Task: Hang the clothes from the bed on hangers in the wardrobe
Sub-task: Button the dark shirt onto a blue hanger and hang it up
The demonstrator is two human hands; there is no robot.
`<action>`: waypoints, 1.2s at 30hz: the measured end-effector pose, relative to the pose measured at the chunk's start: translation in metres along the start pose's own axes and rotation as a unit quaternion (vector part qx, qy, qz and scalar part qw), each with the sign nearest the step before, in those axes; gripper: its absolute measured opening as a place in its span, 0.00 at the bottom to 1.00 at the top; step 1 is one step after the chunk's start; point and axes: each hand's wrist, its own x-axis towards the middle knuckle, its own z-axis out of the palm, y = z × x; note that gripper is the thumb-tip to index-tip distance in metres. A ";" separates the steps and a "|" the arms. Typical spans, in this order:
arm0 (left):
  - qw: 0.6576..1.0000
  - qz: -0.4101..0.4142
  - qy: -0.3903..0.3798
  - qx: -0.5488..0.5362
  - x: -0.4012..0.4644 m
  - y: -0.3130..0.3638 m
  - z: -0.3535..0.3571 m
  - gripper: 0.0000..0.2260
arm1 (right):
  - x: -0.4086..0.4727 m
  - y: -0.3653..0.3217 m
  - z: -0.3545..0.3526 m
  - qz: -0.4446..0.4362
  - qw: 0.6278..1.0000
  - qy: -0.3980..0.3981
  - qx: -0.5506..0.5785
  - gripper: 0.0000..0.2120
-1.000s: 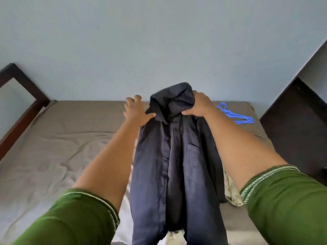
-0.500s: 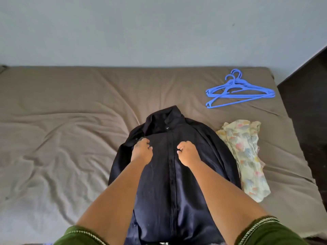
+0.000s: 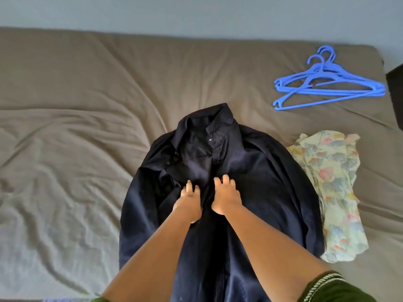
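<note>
Lying flat on the bed (image 3: 87, 88), the dark navy shirt (image 3: 257, 184) runs w/ its long axis straight away from you: collar at the far end, pointing toward the wall, hem at the near end, dropping out of view at the bottom edge betw. your forearms. It's front-side up, button placket running down the middle, collar spread open. You've got both hands on its chest area, side by side, just either side of the placket. Your left hand (image 3: 189, 201) rests on the fabric w/ fingers bent and tips pressing down; can't tell if it's actually pinching cloth. Your right hand (image 3: 225, 197) sits the same way, fingers arched w/ tips on the fabric, and again no clear grip visible. Count: 1 navy shirt, 1 floral garment (image 3: 335, 188), and a stack of blue hangers (image 3: 327, 83), at least 2 by the hooks showing, exact no. can't tell since they overlap. The floral garment lies crumpled just beside the shirt's right edge, touching or nearly so, its long axis roughly parallel to the shirt's. Hangers lie at the far right corner of the bed, well apart from the shirt, hooks pointing to the wall, bars running roughly left-right. Bed cover is brown-grey and wrinkled, esp. on the left side.
</note>
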 end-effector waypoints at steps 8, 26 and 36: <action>0.920 -0.041 0.345 -0.181 0.025 -0.031 -0.064 0.13 | 0.045 -0.022 -0.030 -0.041 0.958 0.192 0.211 0.08; 0.952 -0.173 0.214 -0.135 0.038 -0.054 -0.078 0.15 | 0.067 -0.021 -0.036 0.037 0.952 0.211 0.221 0.12; 0.953 -0.179 0.197 -0.142 0.029 -0.059 -0.083 0.14 | 0.035 -0.025 -0.031 0.048 0.891 0.196 0.407 0.10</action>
